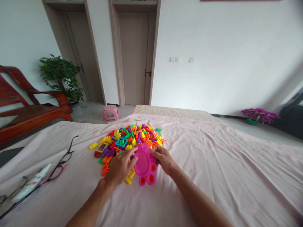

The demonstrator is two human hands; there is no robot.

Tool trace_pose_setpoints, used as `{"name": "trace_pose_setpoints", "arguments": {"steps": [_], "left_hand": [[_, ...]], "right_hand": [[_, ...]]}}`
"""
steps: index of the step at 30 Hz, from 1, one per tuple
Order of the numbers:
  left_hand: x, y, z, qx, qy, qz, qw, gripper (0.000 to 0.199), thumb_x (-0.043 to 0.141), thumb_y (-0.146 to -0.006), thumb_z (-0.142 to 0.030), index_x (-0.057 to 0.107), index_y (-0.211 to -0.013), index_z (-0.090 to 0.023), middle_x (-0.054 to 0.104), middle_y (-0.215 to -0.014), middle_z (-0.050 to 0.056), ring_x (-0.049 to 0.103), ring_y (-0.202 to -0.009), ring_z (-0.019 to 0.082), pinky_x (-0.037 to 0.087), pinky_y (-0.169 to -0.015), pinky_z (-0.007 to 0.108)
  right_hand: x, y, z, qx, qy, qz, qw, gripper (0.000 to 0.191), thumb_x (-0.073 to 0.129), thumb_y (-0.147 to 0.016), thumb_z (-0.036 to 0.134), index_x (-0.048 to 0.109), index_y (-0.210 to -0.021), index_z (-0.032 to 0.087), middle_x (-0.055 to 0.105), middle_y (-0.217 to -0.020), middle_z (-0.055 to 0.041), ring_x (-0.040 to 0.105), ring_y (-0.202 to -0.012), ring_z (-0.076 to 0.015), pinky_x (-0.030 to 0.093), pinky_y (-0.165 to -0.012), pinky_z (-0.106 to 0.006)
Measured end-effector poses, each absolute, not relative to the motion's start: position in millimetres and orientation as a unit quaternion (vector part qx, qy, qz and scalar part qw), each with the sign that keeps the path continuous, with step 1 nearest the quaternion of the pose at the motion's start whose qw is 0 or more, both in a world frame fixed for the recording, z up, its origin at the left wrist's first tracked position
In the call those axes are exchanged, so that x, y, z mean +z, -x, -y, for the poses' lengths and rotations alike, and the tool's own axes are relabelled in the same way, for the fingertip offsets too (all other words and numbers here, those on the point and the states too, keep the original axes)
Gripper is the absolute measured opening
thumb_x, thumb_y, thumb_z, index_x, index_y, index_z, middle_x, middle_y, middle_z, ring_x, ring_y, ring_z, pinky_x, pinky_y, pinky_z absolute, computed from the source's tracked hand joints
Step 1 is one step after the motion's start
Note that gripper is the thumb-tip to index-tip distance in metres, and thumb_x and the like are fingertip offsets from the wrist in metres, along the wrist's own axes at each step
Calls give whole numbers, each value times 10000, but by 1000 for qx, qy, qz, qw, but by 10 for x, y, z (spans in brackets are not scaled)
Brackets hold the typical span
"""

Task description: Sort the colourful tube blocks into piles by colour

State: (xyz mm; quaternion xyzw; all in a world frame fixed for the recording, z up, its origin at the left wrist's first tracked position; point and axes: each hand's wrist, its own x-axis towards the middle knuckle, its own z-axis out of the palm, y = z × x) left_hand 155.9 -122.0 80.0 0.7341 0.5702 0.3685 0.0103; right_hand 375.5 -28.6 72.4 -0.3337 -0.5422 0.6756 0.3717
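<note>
A pink plastic palette-like tray with a large oval hollow and several small round cups is held between my two hands; orange shows in some of the cups. My left hand grips its left edge, thumb and fingers pinching the rim. On the other side, my right hand pinches the right rim with thumb and curled fingers. Just behind the tray spreads a heap of colourful plastic building pieces in yellow, orange, green, red and purple. Yellow pieces lie under the tray beside my left hand.
Eyeglasses and a white tube lie on the pale cloth at the left. Beyond stand a pink stool, a wooden bench, a green plant and purple flowers.
</note>
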Motion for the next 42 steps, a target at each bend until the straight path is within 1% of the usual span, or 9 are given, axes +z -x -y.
{"name": "trace_pose_setpoints", "arguments": {"steps": [5,10,16,21,25,30,36,39,42], "left_hand": [[757,-1796,1209,461,-647,-589,152,508,544,-879,-302,521,-1384,-252,623,-1344,80,576,-1237,214,460,-1040,361],[878,-1564,1146,588,-484,-587,275,533,540,-871,-411,532,-1351,-178,708,-1067,82,665,-808,173,545,-709,277],[735,-561,1115,651,-296,-692,100,584,502,-841,-453,514,-1363,-190,647,-899,31,609,-707,167,527,-633,289],[299,64,1217,490,-303,-817,-36,494,416,-877,-370,568,-1293,-151,670,-1089,122,643,-942,282,528,-822,422],[211,144,1218,443,-336,-830,-47,435,405,-877,-313,644,-1164,-89,656,-1187,214,581,-1145,370,454,-958,502],[209,123,1163,400,-347,-845,-71,446,407,-893,-364,657,-1151,-99,665,-1150,244,567,-1158,412,461,-897,529],[166,154,1165,349,-343,-869,-79,467,400,-901,-392,659,-1204,-148,672,-1105,227,617,-1061,368,485,-783,461],[163,162,1154,324,-343,-879,-63,494,381,-903,-412,668,-1208,-150,669,-1131,236,634,-1010,365,485,-736,442],[146,168,1125,305,-359,-881,-53,495,382,-895,-436,688,-1177,-170,700,-1072,215,650,-939,363,485,-705,437]], "right_hand": [[678,-3662,404,700,310,506,397,405,787,-701,486,541,-803,181,607,-594,35,513,-460,-75,369,-439,-181],[554,-3649,321,652,319,556,405,379,675,-786,538,552,-876,190,646,-721,2,608,-573,-127,482,-537,-247],[338,-4024,-151,334,479,654,481,222,483,-820,238,578,-1017,195,687,-1011,-72,646,-948,-205,511,-869,-363],[197,-4240,-314,113,592,737,306,575,452,-791,108,506,-1361,168,539,-1390,-124,468,-1286,-268,357,-1088,-408],[160,-4190,-294,52,605,764,218,629,472,-870,185,377,-1491,153,388,-1529,-140,338,-1405,-293,276,-1139,-444],[219,-4140,-236,82,508,833,201,529,452,-894,167,500,-1416,233,492,-1469,-89,417,-1370,-241,207,-1176,-462],[250,-4156,-173,189,416,838,298,541,405,-810,80,612,-1292,208,625,-1326,-63,563,-1231,-194,401,-1079,-354],[267,-4134,-236,186,417,826,330,589,363,-712,23,681,-1167,219,658,-1269,-27,570,-1212,-176,402,-1082,-342],[331,-4115,-390,150,483,794,337,522,368,-762,46,689,-1132,229,655,-1248,-31,580,-1177,-176,430,-1033,-321]]}}
